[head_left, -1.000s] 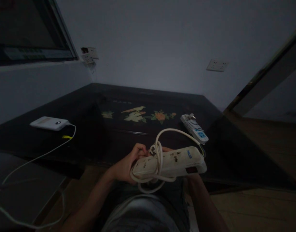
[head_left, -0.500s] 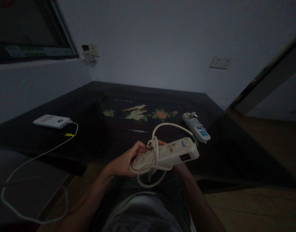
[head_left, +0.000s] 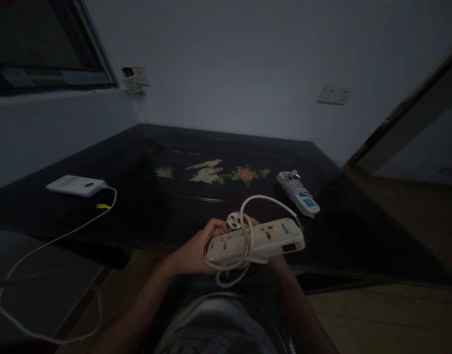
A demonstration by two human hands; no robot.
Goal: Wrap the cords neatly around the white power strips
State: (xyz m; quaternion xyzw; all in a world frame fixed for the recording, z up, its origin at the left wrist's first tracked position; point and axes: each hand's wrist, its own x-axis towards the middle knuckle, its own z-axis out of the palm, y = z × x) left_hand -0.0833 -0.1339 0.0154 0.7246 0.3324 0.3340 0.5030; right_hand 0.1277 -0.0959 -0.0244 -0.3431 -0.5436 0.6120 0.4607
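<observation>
A worn white power strip is held above the near edge of the dark table. Its white cord loops round the strip's middle and arches over to the right end. The round plug at the cord's end sticks up beside the strip, pins showing. My left hand is closed on the strip's left end, fingertips close to the plug. Beneath and behind the strip, my right hand supports it; most of its fingers are hidden.
On the dark table with a bird-and-flower picture, a second power strip wrapped in its cord lies to the right. A white power bank with a trailing cable lies left. Wall sockets are behind.
The power strip has tilted so its socket face shows more, and it sits slightly lower and to the right. The plug has turned and its pins now show.
</observation>
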